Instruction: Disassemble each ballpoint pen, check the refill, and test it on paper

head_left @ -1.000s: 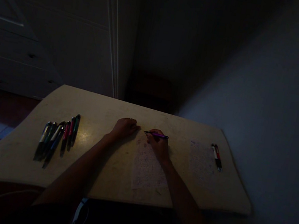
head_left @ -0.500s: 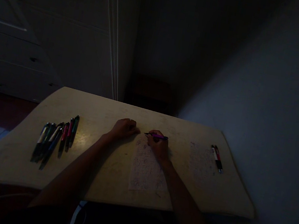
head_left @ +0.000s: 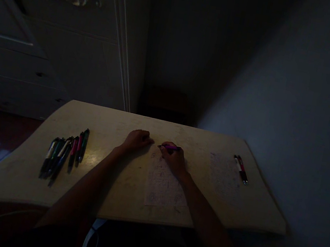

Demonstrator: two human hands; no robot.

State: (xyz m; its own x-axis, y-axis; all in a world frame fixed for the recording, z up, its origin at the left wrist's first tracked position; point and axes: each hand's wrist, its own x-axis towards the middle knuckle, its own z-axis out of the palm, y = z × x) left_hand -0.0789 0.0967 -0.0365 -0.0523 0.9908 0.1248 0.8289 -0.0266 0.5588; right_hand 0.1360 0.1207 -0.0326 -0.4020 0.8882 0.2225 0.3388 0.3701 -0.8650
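Observation:
Between the finger and thumb of my right hand [head_left: 173, 157] is a purple pen [head_left: 172, 147], its dark tip pointing left near the top of a sheet of paper [head_left: 165, 185]. Handwriting covers much of that sheet, and my right wrist lies over its right side. My left hand [head_left: 137, 140] rests on the table with its fingers curled, the thumb side close to the sheet's top left corner. Whether it pinches anything is too dark to see.
Several pens [head_left: 65, 153] lie side by side on the left of the pale table [head_left: 120, 198]. Towards the right is a second written sheet [head_left: 222, 176], with two pens [head_left: 240, 169] at its edge. A wall [head_left: 312, 124] borders the right, a cabinet [head_left: 77, 57] the far left.
The view has shifted slightly. The purple pen has moved a little left and sits at a slightly different angle in my right hand. My left hand has stayed nearly still.

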